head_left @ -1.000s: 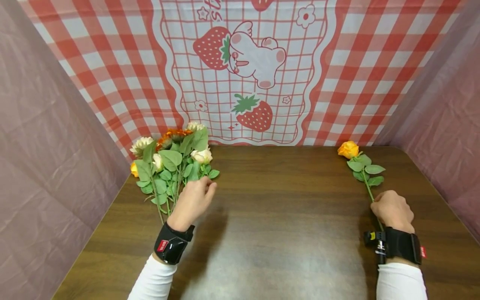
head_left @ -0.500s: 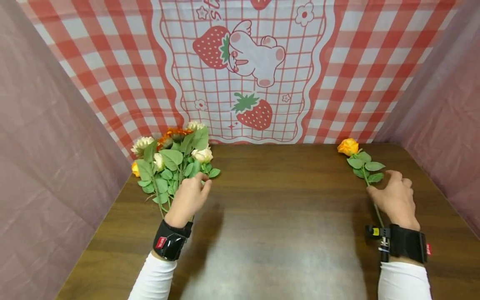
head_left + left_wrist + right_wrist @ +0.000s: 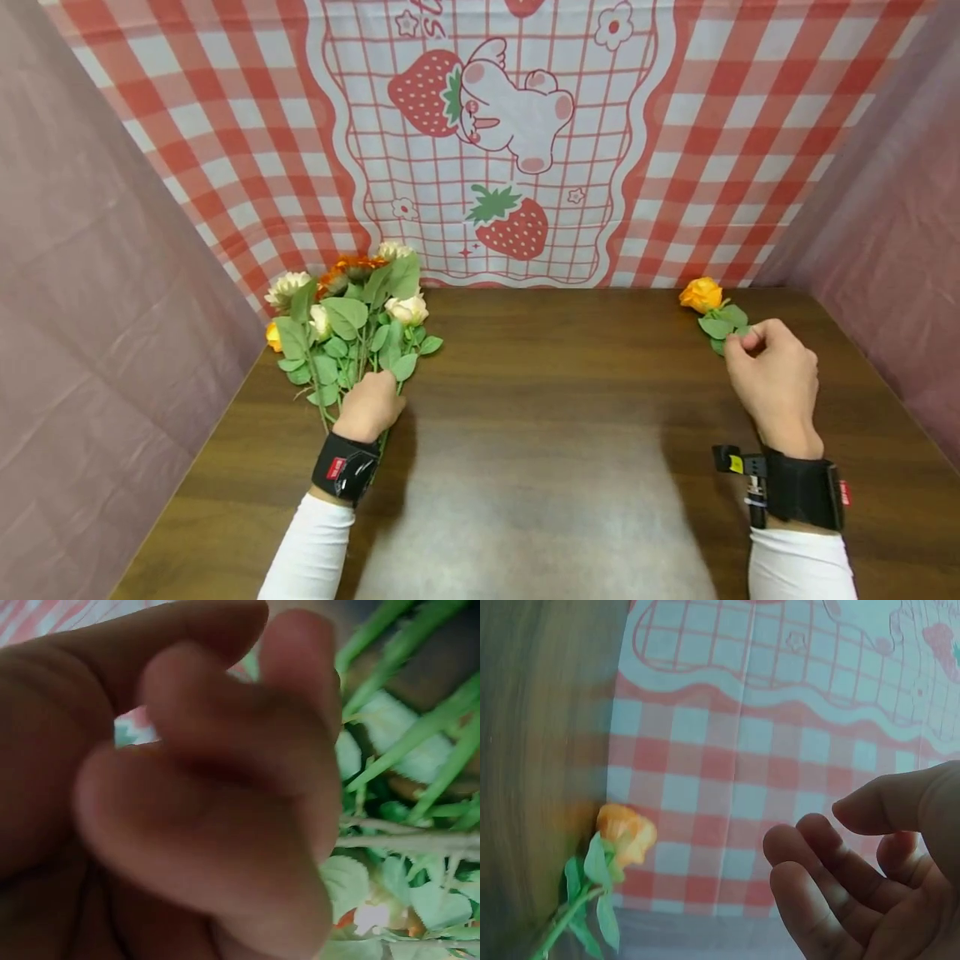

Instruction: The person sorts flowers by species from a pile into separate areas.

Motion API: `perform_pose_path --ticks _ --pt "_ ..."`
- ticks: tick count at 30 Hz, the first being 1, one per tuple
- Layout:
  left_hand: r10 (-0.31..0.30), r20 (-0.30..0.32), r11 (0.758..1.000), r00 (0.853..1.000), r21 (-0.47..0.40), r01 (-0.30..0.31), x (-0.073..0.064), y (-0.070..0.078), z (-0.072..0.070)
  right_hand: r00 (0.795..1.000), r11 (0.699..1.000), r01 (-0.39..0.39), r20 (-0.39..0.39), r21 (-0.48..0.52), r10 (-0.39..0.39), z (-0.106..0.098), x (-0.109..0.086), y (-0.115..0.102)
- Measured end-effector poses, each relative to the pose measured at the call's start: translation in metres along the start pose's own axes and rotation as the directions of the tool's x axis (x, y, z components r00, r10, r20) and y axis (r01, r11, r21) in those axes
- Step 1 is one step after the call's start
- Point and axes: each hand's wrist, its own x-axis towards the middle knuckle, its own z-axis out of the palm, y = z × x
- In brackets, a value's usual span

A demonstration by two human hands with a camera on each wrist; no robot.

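Observation:
My left hand is low over the stems of a bunch of flowers with green leaves. In the left wrist view its fingers curl loosely, with nothing seen between them and the thumb; green stems lie just beyond. On the right, a single orange-yellow rose lies on the table, its bloom toward the back. My right hand hangs over its stem, covering most of it in the head view. In the right wrist view the thumb and fingertips stand apart from the rose, holding nothing.
The bunch has cream blooms, orange-red ones and a yellow one at the left. A red-and-white checked cloth hangs behind the brown wooden table. Pinkish curtains close off both sides.
My right hand has come off the rose's stem and moved forward toward its leaves. The left hand has lowered and drawn back slightly over the bunch's stems. The flowers stay in place.

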Motion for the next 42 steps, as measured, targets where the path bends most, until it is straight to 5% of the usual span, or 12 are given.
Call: perform_pose_path --ticks 9,14,21,27,36,42 --pt "0.020 -0.019 0.997 1.000 0.069 -0.019 0.009 0.000 0.013 0.996 0.997 0.078 0.046 -0.005 -0.078 0.010 -0.003 -0.009" --pt "-0.016 0.008 0.999 1.000 0.039 0.015 0.006 -0.007 0.017 0.988 0.993 0.117 0.097 0.001 -0.117 0.017 -0.003 -0.015" --pt "0.090 0.018 0.996 0.996 -0.005 -0.090 0.010 -0.007 0.016 0.988 0.993 0.117 0.101 -0.001 -0.117 0.016 -0.002 -0.017" --pt "0.103 0.065 0.994 0.993 -0.040 -0.100 0.011 -0.004 0.016 0.986 0.991 0.136 0.102 -0.006 -0.135 0.019 -0.004 -0.016" --pt "0.165 0.051 0.983 0.985 -0.090 -0.160 0.011 -0.001 0.011 0.978 0.982 0.190 0.081 0.011 -0.190 0.021 -0.007 -0.022" --pt "0.126 0.086 0.983 0.988 -0.146 -0.112 0.011 -0.003 0.006 0.970 0.973 0.233 0.068 0.002 -0.232 0.025 -0.009 -0.027"
